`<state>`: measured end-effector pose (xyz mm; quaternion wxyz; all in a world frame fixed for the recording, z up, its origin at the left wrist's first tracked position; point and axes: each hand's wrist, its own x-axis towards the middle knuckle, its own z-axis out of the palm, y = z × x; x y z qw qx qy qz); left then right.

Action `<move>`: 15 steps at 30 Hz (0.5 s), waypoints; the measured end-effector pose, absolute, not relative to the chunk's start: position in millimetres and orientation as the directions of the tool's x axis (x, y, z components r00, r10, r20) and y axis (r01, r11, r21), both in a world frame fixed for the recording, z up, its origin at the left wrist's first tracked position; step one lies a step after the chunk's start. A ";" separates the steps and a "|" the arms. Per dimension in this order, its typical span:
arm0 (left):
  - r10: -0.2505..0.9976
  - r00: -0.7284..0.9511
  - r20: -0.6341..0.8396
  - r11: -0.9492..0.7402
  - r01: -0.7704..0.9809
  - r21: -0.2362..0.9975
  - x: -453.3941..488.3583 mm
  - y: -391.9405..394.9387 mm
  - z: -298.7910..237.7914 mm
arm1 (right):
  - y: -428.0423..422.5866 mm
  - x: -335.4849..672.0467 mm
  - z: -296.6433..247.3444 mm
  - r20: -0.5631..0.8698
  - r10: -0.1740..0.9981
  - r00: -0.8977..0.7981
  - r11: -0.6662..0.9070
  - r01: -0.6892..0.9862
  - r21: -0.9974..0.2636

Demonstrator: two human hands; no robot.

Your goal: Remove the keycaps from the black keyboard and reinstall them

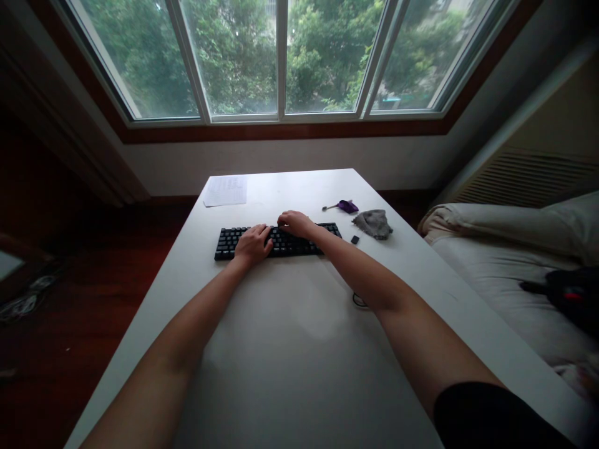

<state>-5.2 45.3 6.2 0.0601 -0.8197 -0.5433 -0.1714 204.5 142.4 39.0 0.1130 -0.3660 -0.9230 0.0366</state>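
A black keyboard (302, 244) lies across the white table, its long side towards me. My left hand (253, 243) rests on its left half, fingers stretched over the keys and thumb apart. Over the back edge near the middle is my right hand (296, 223), its fingers bent down and close together. What sits under those fingertips, if anything, is hidden. A small dark piece (355, 239) lies just right of the keyboard. Beyond it are a grey cloth (373, 224), crumpled, and a purple object with a thin brush-like end (347, 206).
Printed paper (226, 190) lies at the table's far left corner. A thin black cable (359, 300) loops beside my right forearm. To the right stands a pale sofa (496, 268) with a black item on it. A window (281, 62) is ahead.
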 end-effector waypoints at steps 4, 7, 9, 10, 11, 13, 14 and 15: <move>0.848 0.338 0.408 -0.401 0.913 0.078 -0.1 39.2 4.5 | 143.0 203.8 35.8 0.168 0.725 -0.668 0.689 0.698 -0.196; 0.846 0.324 0.424 -0.392 0.916 0.081 0.9 36.0 4.5 | 144.2 202.2 31.7 0.168 0.750 -0.640 0.661 0.715 -0.228; 0.852 0.311 0.421 -0.381 0.920 0.091 0.9 34.8 5.2 | 145.0 201.0 29.5 0.181 0.755 -0.631 0.656 0.718 -0.234; 0.856 0.306 0.417 -0.377 0.921 0.096 1.1 34.4 5.5 | 145.4 200.6 28.9 0.183 0.757 -0.627 0.653 0.720 -0.234; 0.859 0.302 0.413 -0.373 0.923 0.100 1.4 34.0 5.8 | 145.7 200.3 28.7 0.180 0.760 -0.624 0.650 0.724 -0.234; 0.863 0.297 0.409 -0.367 0.924 0.104 2.6 32.9 6.0 | 146.4 200.2 29.4 0.163 0.768 -0.620 0.640 0.732 -0.231; 0.864 0.294 0.410 -0.364 0.926 0.104 3.5 32.1 5.9 | 146.7 200.1 30.1 0.153 0.771 -0.619 0.637 0.736 -0.230; 0.865 0.289 0.411 -0.359 0.928 0.103 4.5 31.1 5.7 | 147.0 200.1 30.9 0.146 0.773 -0.617 0.633 0.739 -0.230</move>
